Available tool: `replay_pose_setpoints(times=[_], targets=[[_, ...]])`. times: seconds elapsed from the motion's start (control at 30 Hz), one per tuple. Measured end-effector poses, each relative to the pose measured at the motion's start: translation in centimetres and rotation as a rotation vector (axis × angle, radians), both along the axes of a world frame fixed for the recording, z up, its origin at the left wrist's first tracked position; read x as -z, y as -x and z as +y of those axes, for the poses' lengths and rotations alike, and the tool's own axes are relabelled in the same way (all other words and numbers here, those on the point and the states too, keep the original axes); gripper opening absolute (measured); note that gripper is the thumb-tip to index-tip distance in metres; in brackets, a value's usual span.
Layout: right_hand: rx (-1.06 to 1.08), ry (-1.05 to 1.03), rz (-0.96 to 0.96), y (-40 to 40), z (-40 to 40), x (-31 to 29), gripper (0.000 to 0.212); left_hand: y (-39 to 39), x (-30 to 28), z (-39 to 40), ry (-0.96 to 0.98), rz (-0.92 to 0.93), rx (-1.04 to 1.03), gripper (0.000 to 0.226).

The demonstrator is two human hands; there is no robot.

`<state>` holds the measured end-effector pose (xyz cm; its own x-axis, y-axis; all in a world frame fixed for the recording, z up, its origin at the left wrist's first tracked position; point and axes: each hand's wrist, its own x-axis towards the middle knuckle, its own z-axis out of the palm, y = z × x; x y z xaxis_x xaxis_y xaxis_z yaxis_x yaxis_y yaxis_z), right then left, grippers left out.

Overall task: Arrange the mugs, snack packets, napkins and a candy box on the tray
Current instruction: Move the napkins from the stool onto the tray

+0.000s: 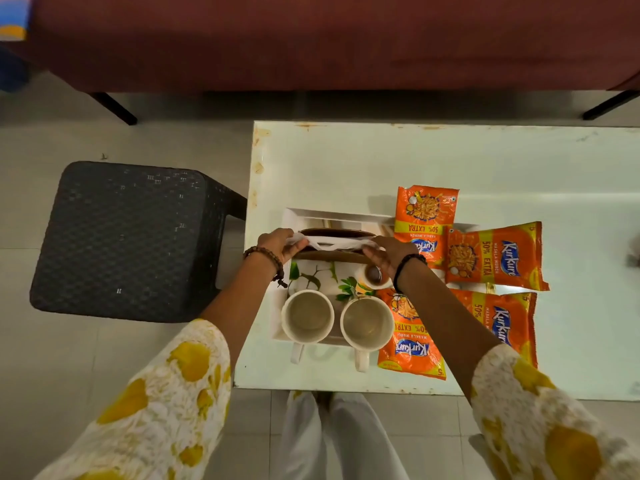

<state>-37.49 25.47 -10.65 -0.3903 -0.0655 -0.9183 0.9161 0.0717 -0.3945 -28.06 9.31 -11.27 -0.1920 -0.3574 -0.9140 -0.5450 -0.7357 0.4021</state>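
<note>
A white tray with a leaf print lies on the white table. Two cream mugs stand upright and side by side at its near edge, handles toward me. A brown napkin holder stands across the tray's far half with white napkins in it. My left hand grips the napkins' left end and my right hand their right end. Under my right wrist sits a small round container, its contents unclear. Several orange Kurkure packets lie along the tray's right side.
A black woven stool stands on the tiled floor left of the table. A maroon sofa with black legs runs along the far side. My legs stand at the table's near edge.
</note>
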Motion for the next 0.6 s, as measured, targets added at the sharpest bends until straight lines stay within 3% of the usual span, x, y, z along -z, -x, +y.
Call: replay_pose_setpoints(times=[0.07, 0.13, 0.17, 0.23, 0.33, 0.5, 0.6], targets=[[-0.092, -0.046, 0.031, 0.1, 0.3, 0.3, 0.012, -0.2, 0.3, -0.1, 0.075, -0.050, 0.125, 0.004], [-0.285, -0.186, 0.164, -0.1, 0.6, 0.6, 0.004, -0.6, 0.9, -0.1, 0.249, -0.105, 0.244, 0.012], [-0.385, -0.281, 0.255, -0.2, 0.7, 0.4, 0.011, -0.9, 1.2, 0.0, 0.312, -0.095, 0.256, 0.019], [-0.577, -0.379, 0.458, -0.7, 0.8, 0.0, 0.008, -1.5, 1.6, 0.3, 0.330, -0.049, 0.245, 0.030], [-0.852, -0.380, 0.631, -1.0, 0.8, 0.2, 0.024, -1.9, 2.1, 0.9, 0.381, -0.022, 0.371, 0.034], [-0.940, -0.480, 0.703, -1.0, 1.8, 0.8, 0.027, -2.2, 2.4, 1.3, 0.339, 0.051, 0.530, 0.029], [-1.001, -0.525, 0.809, -0.4, 2.5, 1.1, 0.050, -2.2, 2.9, 1.1, 0.653, -0.003, 0.771, 0.027]])
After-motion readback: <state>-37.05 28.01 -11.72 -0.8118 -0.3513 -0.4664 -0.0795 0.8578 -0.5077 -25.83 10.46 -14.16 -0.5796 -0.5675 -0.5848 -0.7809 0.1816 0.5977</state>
